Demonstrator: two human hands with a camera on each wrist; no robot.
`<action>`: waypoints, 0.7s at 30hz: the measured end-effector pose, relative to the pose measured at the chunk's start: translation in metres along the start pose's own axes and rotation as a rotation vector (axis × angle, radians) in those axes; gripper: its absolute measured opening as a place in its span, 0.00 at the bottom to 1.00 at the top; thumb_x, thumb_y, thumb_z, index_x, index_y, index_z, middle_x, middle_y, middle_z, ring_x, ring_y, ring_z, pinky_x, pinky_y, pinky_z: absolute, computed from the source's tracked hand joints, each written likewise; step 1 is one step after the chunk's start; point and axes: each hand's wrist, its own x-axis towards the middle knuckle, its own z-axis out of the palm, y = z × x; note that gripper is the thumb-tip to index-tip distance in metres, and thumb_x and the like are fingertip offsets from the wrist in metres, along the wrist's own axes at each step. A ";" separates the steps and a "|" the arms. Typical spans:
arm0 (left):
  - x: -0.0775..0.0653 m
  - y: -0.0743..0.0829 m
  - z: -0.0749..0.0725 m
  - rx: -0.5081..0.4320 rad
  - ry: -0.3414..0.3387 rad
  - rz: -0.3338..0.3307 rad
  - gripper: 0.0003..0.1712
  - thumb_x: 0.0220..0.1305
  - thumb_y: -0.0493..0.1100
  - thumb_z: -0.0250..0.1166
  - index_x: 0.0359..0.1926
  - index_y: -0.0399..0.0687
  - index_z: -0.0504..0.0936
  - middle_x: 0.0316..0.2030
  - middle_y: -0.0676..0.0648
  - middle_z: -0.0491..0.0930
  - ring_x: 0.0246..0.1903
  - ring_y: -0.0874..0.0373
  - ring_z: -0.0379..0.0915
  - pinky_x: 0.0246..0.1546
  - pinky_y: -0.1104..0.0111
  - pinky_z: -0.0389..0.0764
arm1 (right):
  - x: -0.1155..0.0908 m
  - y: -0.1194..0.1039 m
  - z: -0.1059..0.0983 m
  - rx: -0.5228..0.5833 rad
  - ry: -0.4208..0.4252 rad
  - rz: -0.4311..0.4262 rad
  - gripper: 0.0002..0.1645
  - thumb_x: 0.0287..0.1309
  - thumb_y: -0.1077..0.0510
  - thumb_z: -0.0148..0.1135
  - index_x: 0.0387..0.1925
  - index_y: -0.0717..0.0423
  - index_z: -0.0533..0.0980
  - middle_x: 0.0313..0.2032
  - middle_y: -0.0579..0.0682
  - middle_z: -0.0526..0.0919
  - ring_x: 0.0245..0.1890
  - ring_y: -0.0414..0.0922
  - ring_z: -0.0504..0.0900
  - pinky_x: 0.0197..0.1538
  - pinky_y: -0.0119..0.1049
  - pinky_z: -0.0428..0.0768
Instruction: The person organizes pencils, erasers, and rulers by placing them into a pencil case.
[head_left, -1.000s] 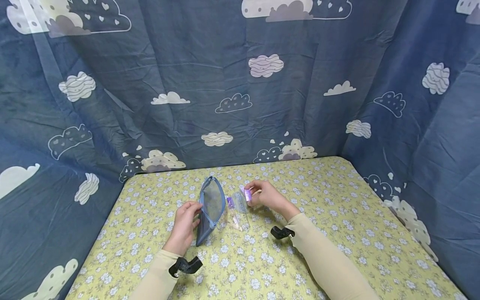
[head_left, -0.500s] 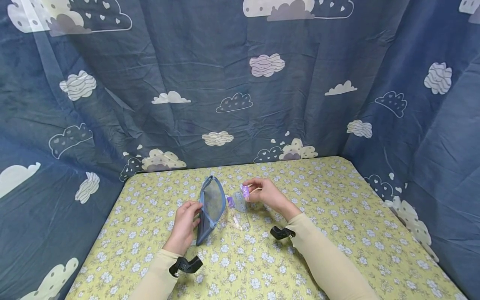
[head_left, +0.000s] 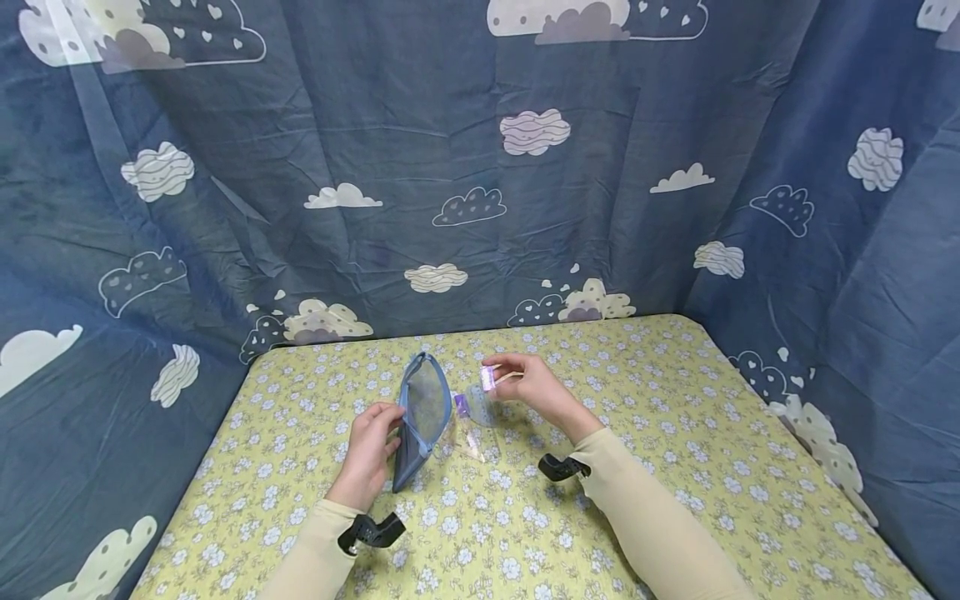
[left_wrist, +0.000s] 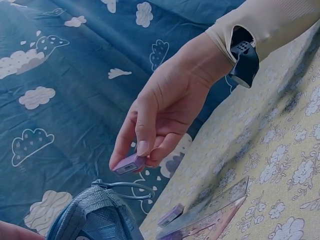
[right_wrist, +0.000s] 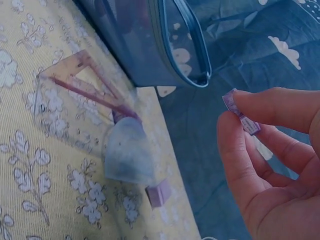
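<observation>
My left hand [head_left: 369, 454] grips the side of a blue mesh zip pouch [head_left: 426, 400], which stands with its zipped mouth apart. To the pouch's right, my right hand [head_left: 534, 392] pinches a small purple eraser [right_wrist: 243, 116] with a printed label between thumb and fingers, raised above the table. Below that hand lie a pale blue protractor [right_wrist: 128, 152], a pinkish set square [right_wrist: 67, 67] and a clear ruler-like plastic piece [right_wrist: 47, 115]. Another small purple block [right_wrist: 158, 193] rests beside the protractor. In the left wrist view, the held eraser hangs near the pouch's zip end.
A yellow flowered cloth [head_left: 480, 517] covers the table. Dark blue cloud-printed curtains [head_left: 420, 125] enclose its back and both sides. Each wrist wears a black strap mount [head_left: 371, 531].
My right hand has lifted slightly and shifted a little left with the purple eraser, which has turned in the fingers. The left hand and the pouch have stayed in place.
</observation>
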 end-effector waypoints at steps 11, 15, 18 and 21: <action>0.001 0.002 0.000 -0.042 0.002 -0.011 0.05 0.68 0.38 0.62 0.34 0.43 0.77 0.39 0.47 0.77 0.47 0.48 0.71 0.52 0.52 0.65 | -0.001 -0.011 0.009 -0.003 0.010 -0.004 0.31 0.54 0.69 0.69 0.61 0.53 0.77 0.49 0.61 0.78 0.44 0.54 0.83 0.53 0.55 0.79; 0.001 0.001 -0.001 -0.050 0.007 -0.013 0.05 0.69 0.38 0.62 0.33 0.43 0.77 0.38 0.48 0.77 0.46 0.48 0.72 0.49 0.53 0.66 | 0.000 -0.017 0.015 -0.041 0.010 -0.005 0.32 0.54 0.67 0.71 0.62 0.53 0.77 0.49 0.59 0.78 0.45 0.52 0.82 0.50 0.46 0.82; 0.001 0.001 -0.002 -0.045 0.007 -0.011 0.06 0.68 0.37 0.62 0.33 0.43 0.77 0.37 0.48 0.77 0.45 0.48 0.72 0.48 0.54 0.67 | 0.002 -0.020 0.018 -0.034 0.006 -0.015 0.32 0.52 0.67 0.72 0.61 0.51 0.78 0.48 0.58 0.79 0.45 0.52 0.82 0.49 0.44 0.82; 0.001 0.002 -0.002 -0.031 0.003 -0.008 0.06 0.69 0.38 0.61 0.33 0.43 0.77 0.38 0.48 0.77 0.45 0.49 0.72 0.47 0.54 0.67 | 0.003 -0.022 0.022 -0.020 -0.007 -0.036 0.32 0.51 0.68 0.72 0.60 0.52 0.79 0.47 0.59 0.80 0.44 0.52 0.83 0.49 0.44 0.82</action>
